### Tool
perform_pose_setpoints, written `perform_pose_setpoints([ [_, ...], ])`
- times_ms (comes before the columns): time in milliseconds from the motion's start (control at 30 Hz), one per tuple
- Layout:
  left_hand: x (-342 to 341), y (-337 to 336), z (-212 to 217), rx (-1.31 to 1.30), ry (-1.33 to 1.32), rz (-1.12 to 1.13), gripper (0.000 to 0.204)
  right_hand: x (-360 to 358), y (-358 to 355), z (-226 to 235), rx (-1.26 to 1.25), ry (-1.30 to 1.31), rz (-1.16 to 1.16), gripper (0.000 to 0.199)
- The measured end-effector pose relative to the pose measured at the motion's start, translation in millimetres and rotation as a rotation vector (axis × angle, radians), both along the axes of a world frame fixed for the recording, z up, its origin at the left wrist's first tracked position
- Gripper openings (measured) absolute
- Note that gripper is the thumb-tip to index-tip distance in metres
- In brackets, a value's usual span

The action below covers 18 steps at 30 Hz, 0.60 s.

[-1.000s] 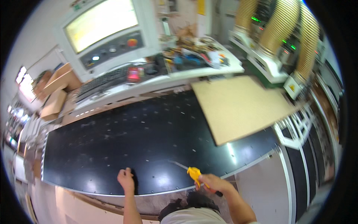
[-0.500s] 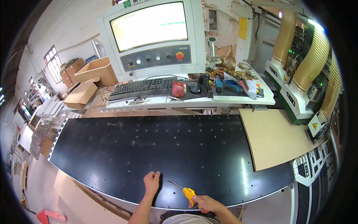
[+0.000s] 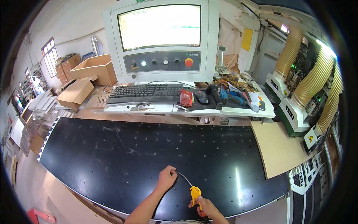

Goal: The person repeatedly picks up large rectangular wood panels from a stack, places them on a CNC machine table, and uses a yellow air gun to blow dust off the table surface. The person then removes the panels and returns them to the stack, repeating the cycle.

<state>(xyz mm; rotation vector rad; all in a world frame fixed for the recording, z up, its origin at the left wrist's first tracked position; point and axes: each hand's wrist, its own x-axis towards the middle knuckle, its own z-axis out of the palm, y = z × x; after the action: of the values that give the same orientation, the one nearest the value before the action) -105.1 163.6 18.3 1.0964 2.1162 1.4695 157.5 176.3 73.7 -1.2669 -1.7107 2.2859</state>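
A yellow air blow gun [image 3: 195, 192] with a thin, slightly bent metal nozzle [image 3: 185, 180] is gripped by my right hand [image 3: 207, 208], low over the black machine bed [image 3: 112, 168]. The nozzle points forward and left. Just left of its tip is my left hand [image 3: 166, 178], its fingers curled closed above the bed. Whether anything small is inside those fingers is hidden. Rows of small holes or screws dot the bed, and pale scratches mark its far left part.
A tan board [image 3: 275, 147] lies at the bed's right end, near machine heads with ribbed yellow hoses [image 3: 313, 76]. Beyond the bed stands a white desk with a keyboard [image 3: 145, 92], a mouse [image 3: 201, 98], loose tools and a control monitor [image 3: 160, 28]. Cardboard boxes [image 3: 76, 92] stand at left.
The view has shifted. My left hand has moved right, closer to the nozzle tip, and stays closed. My right hand keeps hold of the blow gun, whose nozzle points more forward.
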Motion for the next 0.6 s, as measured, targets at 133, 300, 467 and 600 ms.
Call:
perform_pose_setpoints([
  [133,0.9,13.4,-1.0,0.049,0.049,-0.039,0.009,-3.2,0.6,0.0,-0.022,-0.03,-0.045,0.056],
  [300,-2.2,19.1,-3.7,0.1,0.034,-0.037,0.008,-5.9,0.1,0.7,0.007,-0.03,-0.072,0.056],
  [467,-4.9,20.1,-8.9,0.108,0.025,-0.044,0.007,-6.6,-1.9,0.9,0.007,-0.024,-0.046,0.053],
  [600,-6.6,19.1,-11.3,0.144,-0.066,-0.034,0.005,-9.1,-3.9,0.3,0.035,-0.005,0.003,0.058],
])
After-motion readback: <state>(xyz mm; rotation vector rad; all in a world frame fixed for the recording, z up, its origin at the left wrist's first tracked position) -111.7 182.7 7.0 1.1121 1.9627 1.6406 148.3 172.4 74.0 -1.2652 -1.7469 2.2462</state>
